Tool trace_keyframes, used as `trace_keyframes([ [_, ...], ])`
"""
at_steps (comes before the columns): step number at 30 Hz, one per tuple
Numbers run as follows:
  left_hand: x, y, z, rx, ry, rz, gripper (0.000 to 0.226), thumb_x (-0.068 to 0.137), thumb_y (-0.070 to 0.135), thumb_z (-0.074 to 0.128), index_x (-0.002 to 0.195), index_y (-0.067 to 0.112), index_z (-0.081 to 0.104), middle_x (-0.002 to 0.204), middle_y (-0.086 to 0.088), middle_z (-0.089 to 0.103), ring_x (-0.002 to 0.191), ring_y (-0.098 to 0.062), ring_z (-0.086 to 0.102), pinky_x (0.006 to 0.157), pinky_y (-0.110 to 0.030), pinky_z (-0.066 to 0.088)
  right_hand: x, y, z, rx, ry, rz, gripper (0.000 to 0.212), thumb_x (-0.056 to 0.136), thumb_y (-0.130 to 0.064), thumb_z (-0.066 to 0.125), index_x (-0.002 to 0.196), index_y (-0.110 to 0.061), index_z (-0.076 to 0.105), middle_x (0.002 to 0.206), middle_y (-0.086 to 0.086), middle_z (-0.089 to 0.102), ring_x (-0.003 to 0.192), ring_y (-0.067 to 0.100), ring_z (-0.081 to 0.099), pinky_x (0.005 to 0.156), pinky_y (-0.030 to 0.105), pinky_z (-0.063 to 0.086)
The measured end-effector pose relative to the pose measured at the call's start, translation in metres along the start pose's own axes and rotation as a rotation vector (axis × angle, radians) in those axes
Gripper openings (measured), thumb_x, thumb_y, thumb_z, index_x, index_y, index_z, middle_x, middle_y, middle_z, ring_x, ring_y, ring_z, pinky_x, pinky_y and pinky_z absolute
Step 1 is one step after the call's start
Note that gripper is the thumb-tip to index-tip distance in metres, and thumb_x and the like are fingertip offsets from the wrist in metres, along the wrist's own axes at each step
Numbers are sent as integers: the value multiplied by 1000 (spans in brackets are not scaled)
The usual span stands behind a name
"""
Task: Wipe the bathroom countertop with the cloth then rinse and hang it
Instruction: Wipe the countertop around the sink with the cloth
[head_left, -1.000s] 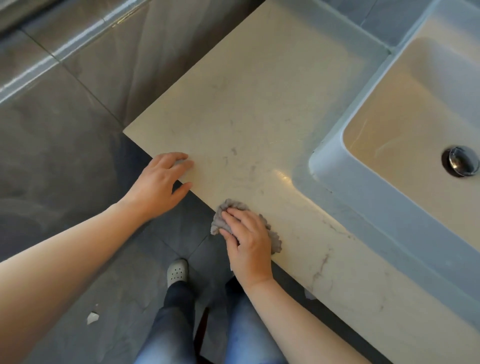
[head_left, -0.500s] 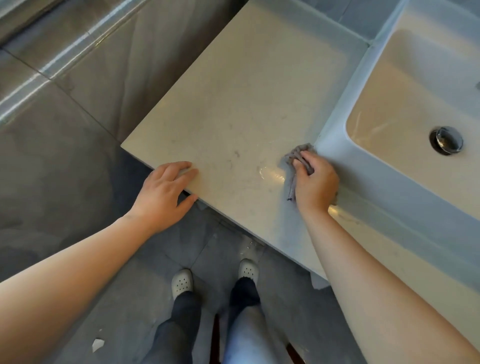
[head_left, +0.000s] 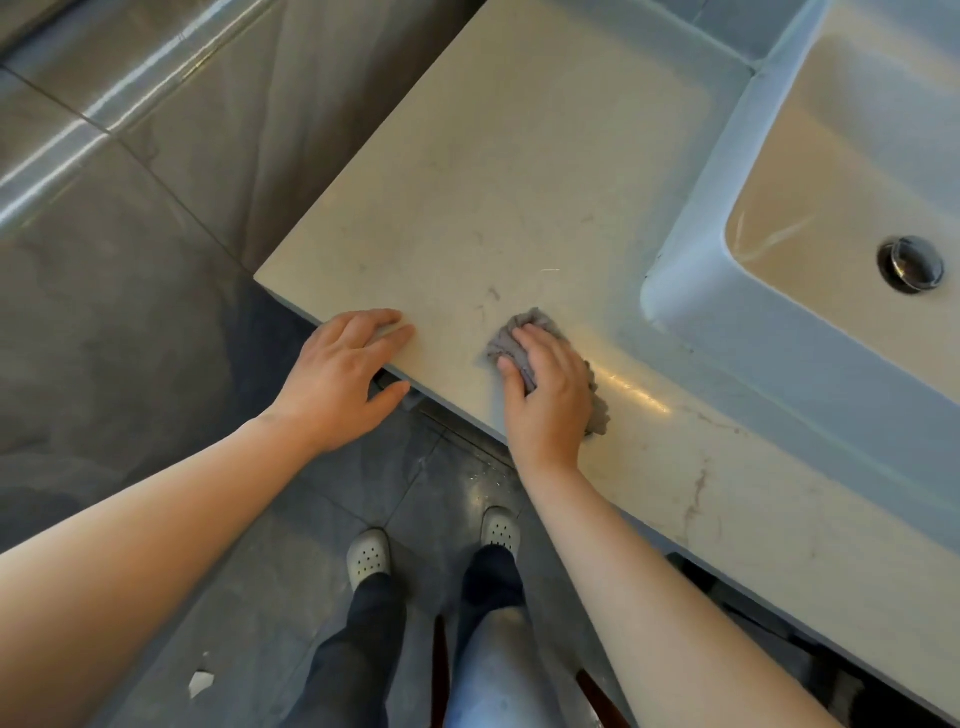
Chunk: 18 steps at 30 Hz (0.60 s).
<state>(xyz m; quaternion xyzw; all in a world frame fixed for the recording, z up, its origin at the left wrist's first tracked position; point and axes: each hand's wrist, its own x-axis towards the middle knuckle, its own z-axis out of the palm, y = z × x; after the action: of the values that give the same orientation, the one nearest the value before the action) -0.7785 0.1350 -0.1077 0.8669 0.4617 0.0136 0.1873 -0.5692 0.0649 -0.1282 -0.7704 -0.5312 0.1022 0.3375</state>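
Note:
The beige stone countertop (head_left: 519, 182) runs from the near left corner to the white basin (head_left: 691, 291) on the right. A crumpled grey cloth (head_left: 525, 323) lies on it close to the front edge. My right hand (head_left: 545, 395) lies over the cloth and presses it down, with a fold bunched between thumb and forefinger. My left hand (head_left: 343, 379) rests on the front edge near the corner, with its fingers straight on top and the thumb under the edge. Faint dark streaks mark the stone just beyond the cloth.
The basin has a chrome drain plug (head_left: 911, 262). Grey wall tiles meet the counter's left side. Below are the grey floor tiles, my two white shoes (head_left: 369, 556), and a small white scrap (head_left: 200, 680) on the floor.
My right hand has dragged the cloth from beside the basin's corner back toward the front edge and to the left. My left hand has stayed on the edge.

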Motion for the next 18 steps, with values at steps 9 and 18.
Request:
trace_keyframes([
  [9,-1,-23,-13,-46,6,140,44,90,24,60,131,10,55,139,-8,49,128,-25,44,107,-36,33,-62,-25,-13,243,-240,-21,28,83,-13,71,110,-20,70,111,-14,65,107,6,57,95,31,48],
  [18,-7,-28,-3,-36,22,73,54,88,30,63,136,8,49,142,-9,44,131,-29,39,108,-39,33,59,13,-41,234,164,305,26,83,-14,69,109,-14,71,109,1,70,100,15,64,93,36,50],
])
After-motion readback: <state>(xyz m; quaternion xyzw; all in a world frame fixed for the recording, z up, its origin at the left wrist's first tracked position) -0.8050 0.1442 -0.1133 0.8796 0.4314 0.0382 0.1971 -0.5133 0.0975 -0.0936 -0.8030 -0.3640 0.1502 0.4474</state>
